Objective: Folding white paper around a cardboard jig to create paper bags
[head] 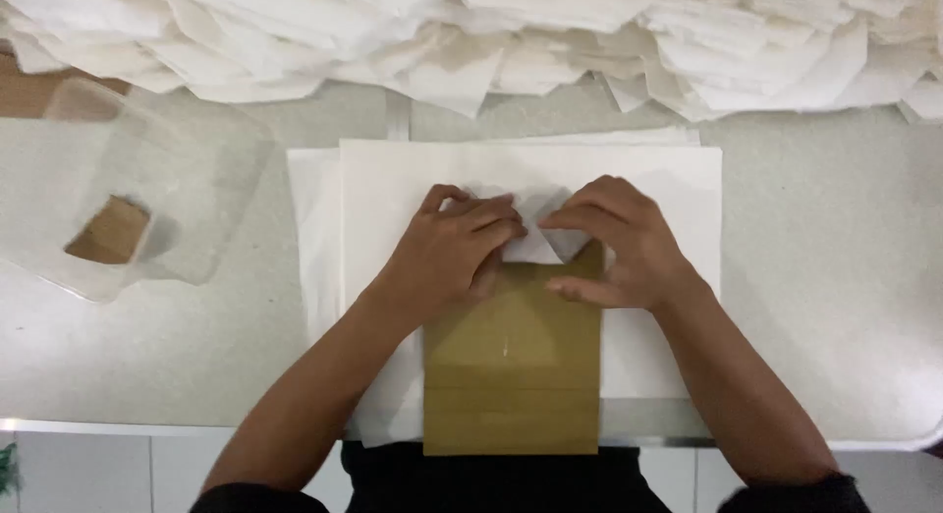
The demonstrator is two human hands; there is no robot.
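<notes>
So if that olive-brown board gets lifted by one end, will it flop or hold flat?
Probably holds flat: the olive-brown board overhangs the table edge without sagging. Likely light, being thin. It may slide easily on the white paper sheets underneath.

Under your left hand (pixel 454 250) and right hand (pixel 614 246): thin matt white paper sheet (pixel 535 240), creased; beneath it a smooth olive-brown board (pixel 513 370), dull sheen. You have a stack of matt white paper (pixel 648 179), a clear glossy plastic container (pixel 118 179), a speckled matt grey table (pixel 825 277).
</notes>
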